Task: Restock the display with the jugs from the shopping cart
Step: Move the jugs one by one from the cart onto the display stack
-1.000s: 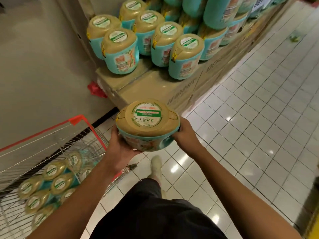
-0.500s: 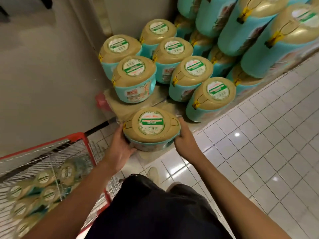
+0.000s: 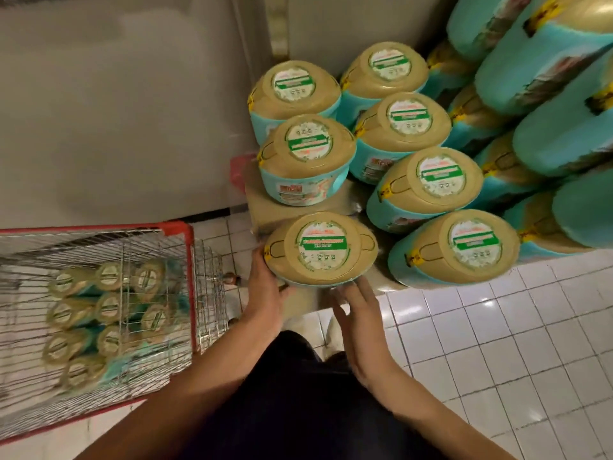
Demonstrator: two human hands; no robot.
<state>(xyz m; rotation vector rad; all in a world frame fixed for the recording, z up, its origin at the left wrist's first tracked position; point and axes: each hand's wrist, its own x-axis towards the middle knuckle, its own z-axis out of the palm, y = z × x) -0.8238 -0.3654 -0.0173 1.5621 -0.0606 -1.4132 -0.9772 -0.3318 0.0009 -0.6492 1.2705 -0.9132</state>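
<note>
**Q:** Where is the jug?
**A:** The jug [image 3: 321, 250] stands upright on the front corner of the cardboard display base [image 3: 262, 202], just in front of the stocked jugs [image 3: 306, 161].

**Q:** Left hand condition?
**A:** The left hand [image 3: 265, 293] lies against the jug's left side. Whether its fingers curl round the jug cannot be told.

**Q:** Right hand condition?
**A:** The right hand [image 3: 356, 315] is flat with its fingers straight and holds nothing. Its tips are just beside the jug's near rim.

**Q:** Shopping cart?
**A:** The shopping cart [image 3: 175, 228] stands to the left and contains further jugs [image 3: 109, 307].
</note>
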